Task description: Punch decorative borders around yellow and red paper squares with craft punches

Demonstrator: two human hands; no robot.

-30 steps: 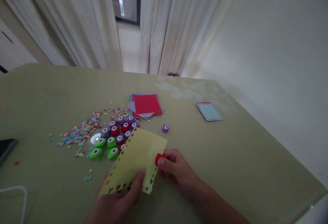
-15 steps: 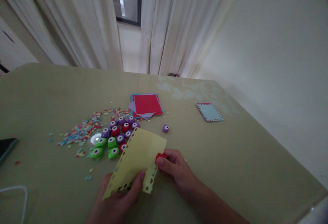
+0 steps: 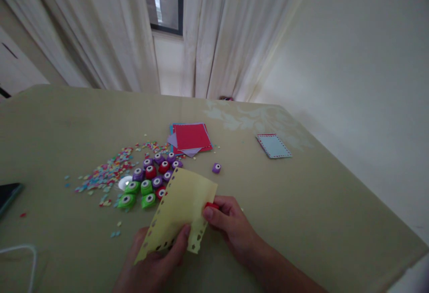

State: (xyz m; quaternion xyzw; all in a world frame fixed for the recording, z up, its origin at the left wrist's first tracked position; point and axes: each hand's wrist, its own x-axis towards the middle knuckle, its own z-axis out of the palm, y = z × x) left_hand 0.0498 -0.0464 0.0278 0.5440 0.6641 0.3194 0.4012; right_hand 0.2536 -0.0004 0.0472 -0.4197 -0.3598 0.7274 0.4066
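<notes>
A sheet of yellow paper (image 3: 187, 199), with small shapes punched along its left and lower edges and part of its right edge, is pinched in my left hand (image 3: 161, 257), thumb on top. My right hand (image 3: 231, 221) is closed around a small red craft punch (image 3: 212, 205) at the paper's right edge. The fingers cover most of that punch. Just beyond the sheet's left edge stands a group of purple, red and green craft punches (image 3: 146, 187), partly hidden by the paper. One purple punch (image 3: 216, 167) sits apart, above the paper's right corner.
Punched paper confetti (image 3: 110, 170) is scattered left of the punches. Red, purple and blue sheets (image 3: 192, 136) lie stacked behind them. A light blue punched stack (image 3: 274, 146) lies at the right. At the left edge are a dark phone-like object (image 3: 10, 194) and a white cable (image 3: 33, 257).
The thumb of my right hand has pressed in, and less of the red craft punch shows. The paper and my left hand have barely moved.
</notes>
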